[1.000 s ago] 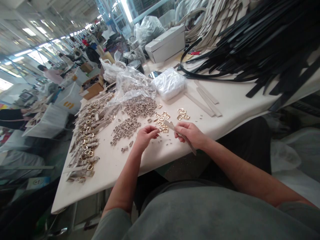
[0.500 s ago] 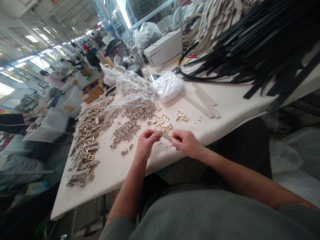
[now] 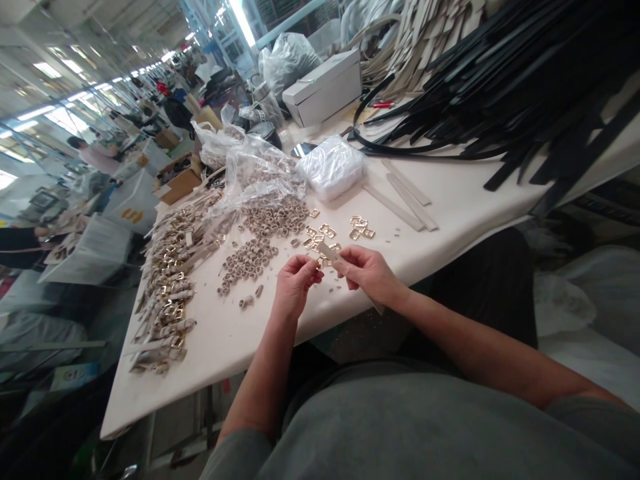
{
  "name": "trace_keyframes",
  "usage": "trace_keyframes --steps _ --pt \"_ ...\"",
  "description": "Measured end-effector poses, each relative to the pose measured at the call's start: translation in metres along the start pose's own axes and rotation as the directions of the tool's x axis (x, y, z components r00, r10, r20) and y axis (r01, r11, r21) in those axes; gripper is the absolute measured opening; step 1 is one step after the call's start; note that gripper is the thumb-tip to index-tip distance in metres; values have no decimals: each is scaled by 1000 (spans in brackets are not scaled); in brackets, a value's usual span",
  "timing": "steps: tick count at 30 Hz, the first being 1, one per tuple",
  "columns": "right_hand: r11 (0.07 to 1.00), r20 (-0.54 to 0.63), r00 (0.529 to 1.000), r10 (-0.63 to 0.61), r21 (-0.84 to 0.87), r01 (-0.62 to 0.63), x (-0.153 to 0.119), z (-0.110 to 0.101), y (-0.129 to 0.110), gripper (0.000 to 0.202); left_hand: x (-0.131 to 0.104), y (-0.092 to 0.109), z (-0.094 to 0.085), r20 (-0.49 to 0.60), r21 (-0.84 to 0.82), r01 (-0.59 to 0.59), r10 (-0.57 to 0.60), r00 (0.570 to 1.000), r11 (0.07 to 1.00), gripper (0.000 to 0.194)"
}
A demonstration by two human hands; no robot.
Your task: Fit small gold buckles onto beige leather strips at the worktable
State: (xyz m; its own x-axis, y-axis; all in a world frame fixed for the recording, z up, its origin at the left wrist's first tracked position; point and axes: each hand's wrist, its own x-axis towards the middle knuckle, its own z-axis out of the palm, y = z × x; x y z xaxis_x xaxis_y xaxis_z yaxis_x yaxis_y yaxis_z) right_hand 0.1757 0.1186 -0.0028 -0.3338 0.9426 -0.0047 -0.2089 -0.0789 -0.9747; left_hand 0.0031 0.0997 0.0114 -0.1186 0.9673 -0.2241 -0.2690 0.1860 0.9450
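My right hand (image 3: 370,272) pinches a beige strap (image 3: 328,251). One end points up and left past the fingertips, and the other shows below the palm. Close beside it, my left hand (image 3: 296,283) has thumb and fingers pressed together; whatever may be between them is too small to tell. Just beyond the hands lie loose gold buckles (image 3: 327,231), with a smaller group of gold buckles (image 3: 361,228) to the right. A pile of beige strap loops (image 3: 249,261) spreads to the left of them.
Finished-looking straps with buckles (image 3: 173,293) line the table's (image 3: 225,353) left side. Behind are a clear plastic bag (image 3: 265,167), a white wrapped bundle (image 3: 331,168) and a white box (image 3: 324,90). Flat beige strips (image 3: 407,200) and many black straps (image 3: 470,100) lie right.
The hands have come apart a little. The strap's end, earlier at the left fingertips, now stands free and tilted up in my right hand. The view has shifted slightly.
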Motion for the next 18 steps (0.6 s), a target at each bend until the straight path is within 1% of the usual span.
trace_keyframes --steps 2,8,13,16,18 --pt "1000 13 1000 0 -3 0 1 2 1 38 -1 -2 4 19 -4 -8 8 1000 1000 37" --pt "999 -8 1000 8 32 -8 2 3 -1 35 -1 -6 10 43 -47 -1 3 999 999 34" --pt "995 25 1000 3 95 -5 4 3 2 35 -5 -9 10 72 9 -23 22 997 1000 29" --pt "996 38 999 -7 89 4 4 2 2 36 -7 -9 9 106 93 -89 79 991 992 22" --pt "997 42 999 -16 78 13 4 1 1 37 -8 -8 7 156 189 -198 170 973 962 17"
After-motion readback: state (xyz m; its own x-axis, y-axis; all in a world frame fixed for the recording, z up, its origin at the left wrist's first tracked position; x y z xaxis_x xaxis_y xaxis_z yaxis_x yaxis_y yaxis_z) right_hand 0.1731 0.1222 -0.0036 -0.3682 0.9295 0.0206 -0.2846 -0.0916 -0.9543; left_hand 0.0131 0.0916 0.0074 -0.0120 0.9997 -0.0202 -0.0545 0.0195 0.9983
